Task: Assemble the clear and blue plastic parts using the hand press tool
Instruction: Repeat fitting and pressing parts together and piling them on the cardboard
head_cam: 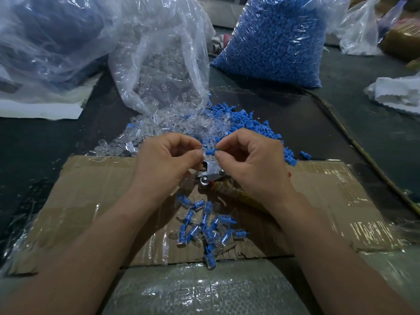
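My right hand [251,160] pinches a small blue plastic part [211,152] between thumb and forefinger. Facing it, my left hand [168,159] has its fingertips curled together; a clear part may be pinched there, but I cannot make it out. Both hands hover just above the metal hand press tool [210,175], which lies on the taped cardboard [95,201]. Behind the hands lies a loose heap of clear parts [159,130] and blue parts [245,123]. Several assembled clear-and-blue pieces [204,228] are scattered on the cardboard between my forearms.
An open clear bag [159,64] spills clear parts at the back centre. A full bag of blue parts [277,39] stands at the back right. A large plastic bag [45,42] fills the back left. A cable [354,142] runs along the right. White cloth [397,92] lies far right.
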`<state>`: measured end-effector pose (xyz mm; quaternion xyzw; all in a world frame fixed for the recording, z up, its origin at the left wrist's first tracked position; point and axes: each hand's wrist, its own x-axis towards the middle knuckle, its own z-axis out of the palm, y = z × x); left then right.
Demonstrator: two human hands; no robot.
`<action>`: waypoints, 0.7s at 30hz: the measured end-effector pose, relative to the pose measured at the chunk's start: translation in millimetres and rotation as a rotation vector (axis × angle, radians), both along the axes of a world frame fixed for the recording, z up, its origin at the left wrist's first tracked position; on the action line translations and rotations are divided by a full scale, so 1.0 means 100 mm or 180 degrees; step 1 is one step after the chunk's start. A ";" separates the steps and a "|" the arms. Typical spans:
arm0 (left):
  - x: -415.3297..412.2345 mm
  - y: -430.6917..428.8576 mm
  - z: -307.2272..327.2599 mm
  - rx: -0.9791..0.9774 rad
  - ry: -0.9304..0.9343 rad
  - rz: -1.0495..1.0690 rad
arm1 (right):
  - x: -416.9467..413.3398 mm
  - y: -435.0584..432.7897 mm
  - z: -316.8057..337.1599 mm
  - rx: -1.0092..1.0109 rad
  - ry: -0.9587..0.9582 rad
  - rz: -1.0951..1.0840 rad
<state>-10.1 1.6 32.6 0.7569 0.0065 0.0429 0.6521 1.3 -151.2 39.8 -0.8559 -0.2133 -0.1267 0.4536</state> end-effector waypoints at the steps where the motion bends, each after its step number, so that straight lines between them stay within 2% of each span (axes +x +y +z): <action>1: 0.00 0.00 0.00 0.0003 -0.0011 -0.0025 | 0.00 0.00 -0.01 -0.0040 -0.0007 -0.0027; 6: -0.01 -0.02 -0.02 0.0097 -0.0093 -0.0145 | 0.02 0.01 -0.03 -0.0176 -0.0058 -0.0072; 21: -0.01 -0.02 -0.04 0.0236 -0.0289 -0.0179 | 0.01 -0.01 -0.03 0.0034 0.0194 0.0386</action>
